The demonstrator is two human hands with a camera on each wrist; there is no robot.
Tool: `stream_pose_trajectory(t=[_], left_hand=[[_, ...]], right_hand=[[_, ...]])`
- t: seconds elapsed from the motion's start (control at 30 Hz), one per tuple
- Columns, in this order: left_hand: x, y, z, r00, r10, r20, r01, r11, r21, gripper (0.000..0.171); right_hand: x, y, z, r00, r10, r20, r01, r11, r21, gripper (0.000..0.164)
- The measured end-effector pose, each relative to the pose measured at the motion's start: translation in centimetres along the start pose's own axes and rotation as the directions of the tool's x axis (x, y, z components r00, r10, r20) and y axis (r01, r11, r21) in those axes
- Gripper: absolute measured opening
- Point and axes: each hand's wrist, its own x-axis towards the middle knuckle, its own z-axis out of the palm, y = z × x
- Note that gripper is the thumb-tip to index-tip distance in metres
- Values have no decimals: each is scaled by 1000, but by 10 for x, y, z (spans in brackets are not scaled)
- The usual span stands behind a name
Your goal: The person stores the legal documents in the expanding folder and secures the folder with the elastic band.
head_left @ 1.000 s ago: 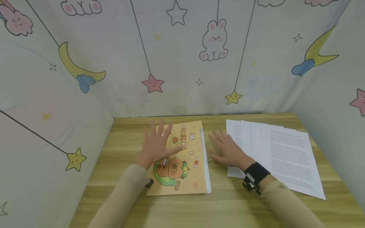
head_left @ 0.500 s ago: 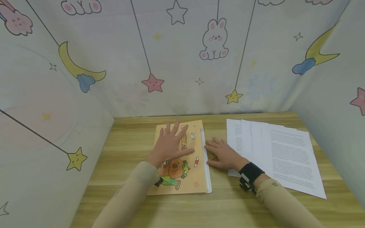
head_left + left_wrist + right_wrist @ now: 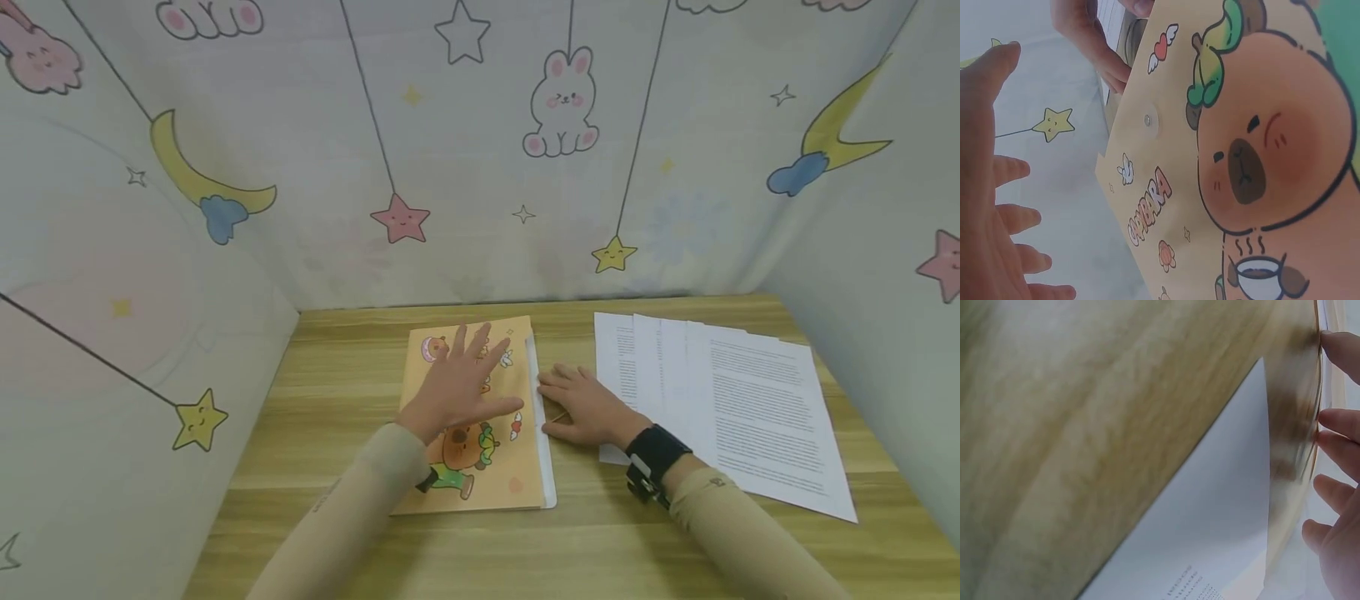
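An orange file folder (image 3: 510, 475) with a capybara print lies on the table, a white strip (image 3: 545, 454) showing along its right edge. Over its middle my left hand (image 3: 457, 387) is spread, fingers apart; whether the palm touches it is unclear. The left wrist view shows a round button (image 3: 1149, 120) with a metal rivet on the cover. My right hand (image 3: 585, 407) lies at the folder's right edge, and its fingertips (image 3: 1329, 419) touch that edge in the right wrist view. A thin string (image 3: 557, 417) shows beside the right thumb.
Overlapping printed sheets (image 3: 765, 417) lie fanned on the wooden table (image 3: 600, 550), right of the right hand and partly under its wrist. Cartoon-printed fabric walls (image 3: 480, 150) enclose the table at the back and both sides.
My left hand has slid to the right across the folder, fingers still spread. My right hand has moved slightly left, up to the folder's edge. Folder and sheets stay in place.
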Motion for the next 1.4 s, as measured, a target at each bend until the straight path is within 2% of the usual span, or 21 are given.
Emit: stream_pose_trajectory(t=[0.2,0.37,0.7,0.9,1.1,1.4], left_hand=[[10,8,5,998,51,41,-53,998,41,92],[17,19,7,995,63,79,-67,996,51,85],[36,44,20,989,22,145,-41,991,129,80],[43,57,26,980,-46,194,15,987,161,79],[46,62,28,973,-104,205,66,980,186,82],[46,64,27,975,-115,193,81,981,176,78]], right_hand=[[0,1,1,1000,11,20,-11,1000,5,71],[0,2,2,1000,11,24,-11,1000,-15,71],[0,2,0,998,-47,-31,46,998,-41,68],[-1,3,0,998,-44,-34,42,998,-48,68],[0,1,1,999,-38,-26,37,999,-29,67],[-2,3,3,999,-28,-26,27,999,-33,66]])
